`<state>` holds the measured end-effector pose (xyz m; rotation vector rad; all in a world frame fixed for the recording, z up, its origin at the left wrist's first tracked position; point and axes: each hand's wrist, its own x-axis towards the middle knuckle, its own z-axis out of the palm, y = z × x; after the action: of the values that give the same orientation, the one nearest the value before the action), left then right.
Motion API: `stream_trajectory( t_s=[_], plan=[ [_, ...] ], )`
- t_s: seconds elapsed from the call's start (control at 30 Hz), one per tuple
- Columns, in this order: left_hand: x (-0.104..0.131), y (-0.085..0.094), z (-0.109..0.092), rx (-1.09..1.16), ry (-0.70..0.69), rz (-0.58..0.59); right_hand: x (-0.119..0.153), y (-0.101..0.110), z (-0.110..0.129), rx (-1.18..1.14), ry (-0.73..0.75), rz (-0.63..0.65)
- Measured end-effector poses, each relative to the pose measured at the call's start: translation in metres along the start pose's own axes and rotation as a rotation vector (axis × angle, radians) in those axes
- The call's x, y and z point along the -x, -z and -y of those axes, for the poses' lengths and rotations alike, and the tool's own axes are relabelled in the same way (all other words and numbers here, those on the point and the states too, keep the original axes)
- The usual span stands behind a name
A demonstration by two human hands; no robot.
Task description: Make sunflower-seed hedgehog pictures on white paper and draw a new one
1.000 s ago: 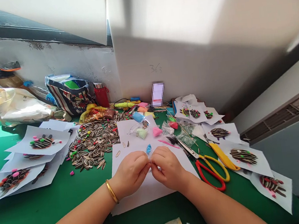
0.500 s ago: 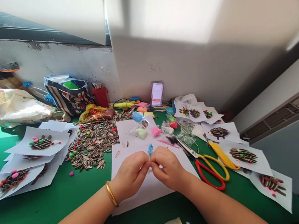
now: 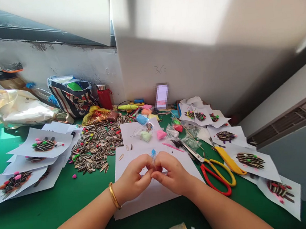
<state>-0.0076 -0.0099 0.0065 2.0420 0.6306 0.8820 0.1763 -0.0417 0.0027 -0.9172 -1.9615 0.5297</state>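
Observation:
My left hand (image 3: 134,176) and my right hand (image 3: 171,172) meet over the white paper (image 3: 148,200), fingers pinched together. Between them is a small clear plastic bag with a blue lump (image 3: 153,153) showing at its top; most of it is hidden by my fingers. Just beyond lie a bag of pale green clay (image 3: 145,136), a pink clay lump (image 3: 161,134) and a pink stick tool (image 3: 173,147). A few loose sunflower seeds (image 3: 121,157) rest on the paper left of the hands.
A heap of striped sunflower seeds (image 3: 97,145) spreads at left. Scissors (image 3: 218,173) and a yellow utility knife (image 3: 230,160) lie at right. Papers with seed-and-clay figures (image 3: 45,144) are stacked on both sides. A red bottle (image 3: 104,97) stands at the back.
My fingers have shifted on the plastic, and the right thumb now reaches further left. Less of the blue lump shows above them. The camera view has moved slightly.

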Motion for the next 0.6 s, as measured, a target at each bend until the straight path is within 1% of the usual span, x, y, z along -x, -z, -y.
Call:
stream_trajectory(
  t_s=[0.1, 0.17, 0.27, 0.37, 0.47, 0.6],
  plan=[
    [0.001, 0.0006, 0.0014, -0.149, -0.13, -0.058, 0.0006, -0.0014, 0.0, 0.151, 0.108, -0.039],
    [0.0013, 0.001, 0.0014, -0.238, -0.188, -0.055, 0.001, -0.0023, 0.0003, 0.233, 0.152, -0.051],
    [0.0012, 0.0012, 0.0005, -0.307, -0.186, -0.026, 0.0015, -0.0032, 0.0016, 0.247, 0.175, -0.066],
    [0.0007, 0.0007, -0.0002, -0.327, -0.179, -0.006, 0.0011, -0.0033, 0.0035, 0.222, 0.161, -0.078],
    [0.0005, -0.0001, -0.0003, -0.33, -0.208, -0.002, 0.0, -0.003, 0.0043, 0.252, 0.125, -0.052],
    [0.0013, -0.0007, 0.0023, -0.312, -0.21, -0.001, 0.0, -0.003, 0.0025, 0.262, 0.106, -0.029]
  ],
)
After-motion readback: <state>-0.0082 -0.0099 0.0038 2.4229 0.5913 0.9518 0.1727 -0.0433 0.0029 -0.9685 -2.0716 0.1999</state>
